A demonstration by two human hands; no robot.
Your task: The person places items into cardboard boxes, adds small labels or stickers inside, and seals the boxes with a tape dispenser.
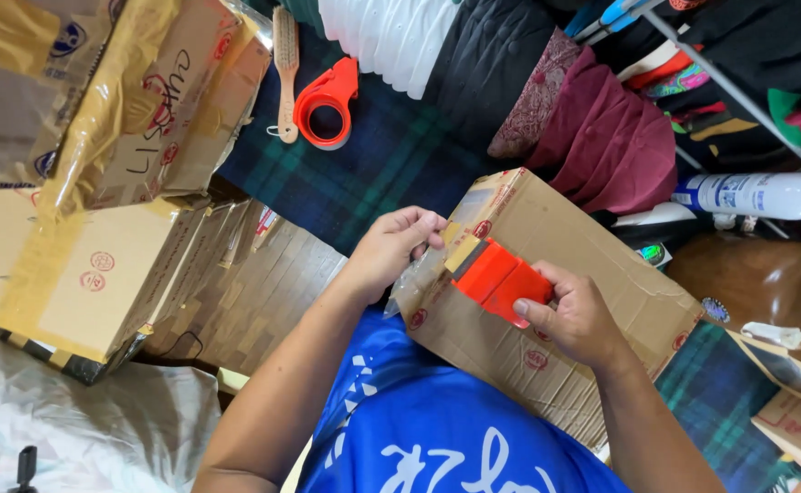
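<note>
With the right hand closed round the orange tape dispenser on the cardboard box (lap-borne), draw it steadily while the left hand pinches the clear tape just ahead.

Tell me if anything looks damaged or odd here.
The cardboard box under the right hand and red tape dispenser is creased and worn. A second red tape dispenser lies on the plaid cloth.

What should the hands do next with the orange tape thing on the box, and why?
Probably pull the orange tape dispenser along the cardboard box. The right hand grips it against the box face, while the left hand pinches the clear tape end at the box's edge.
</note>
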